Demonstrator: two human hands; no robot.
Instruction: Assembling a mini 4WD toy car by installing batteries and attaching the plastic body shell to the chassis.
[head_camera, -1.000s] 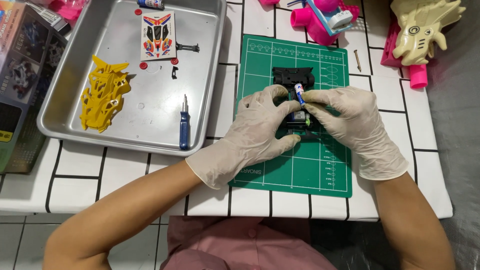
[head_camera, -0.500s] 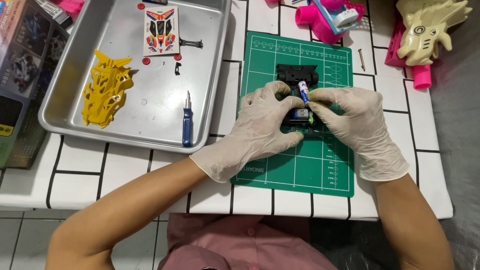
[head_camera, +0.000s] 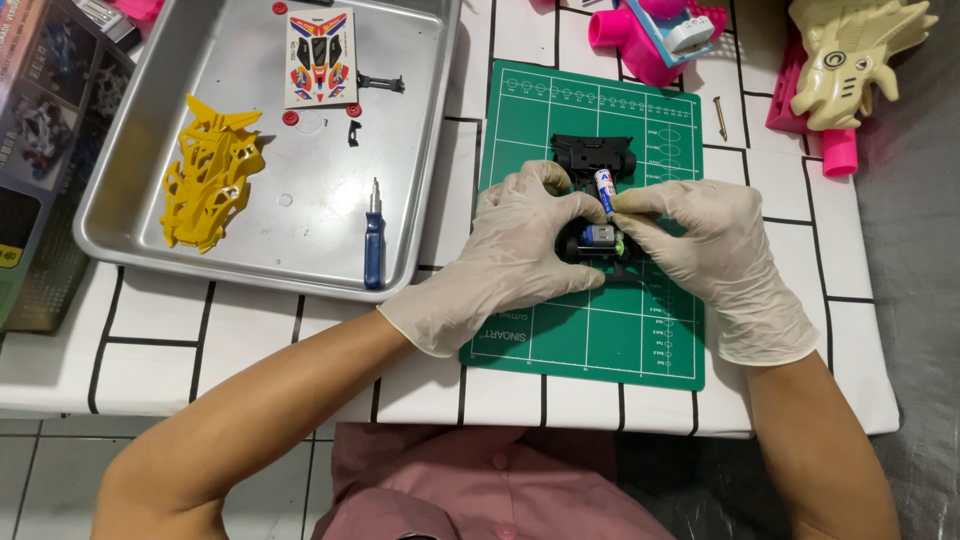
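Observation:
Both hands wear pale gloves over a green cutting mat (head_camera: 600, 330). My left hand (head_camera: 515, 250) grips a small black toy car chassis (head_camera: 592, 158) from the left side; a small motor (head_camera: 600, 236) shows in it between my hands. My right hand (head_camera: 715, 255) pinches a white and blue battery (head_camera: 605, 190) upright above the chassis. Part of the chassis is hidden under my fingers.
A metal tray (head_camera: 430, 130) at the left holds a yellow car body shell (head_camera: 208, 172), a sticker sheet (head_camera: 320, 58), a blue screwdriver (head_camera: 373, 250) and small parts. A kit box (head_camera: 40, 150) lies far left. Pink and cream toys (head_camera: 850, 60) sit at the back right.
My hands and the chassis stay in place on the mat. The battery in my right hand keeps its upright tilt; only the view has shifted slightly.

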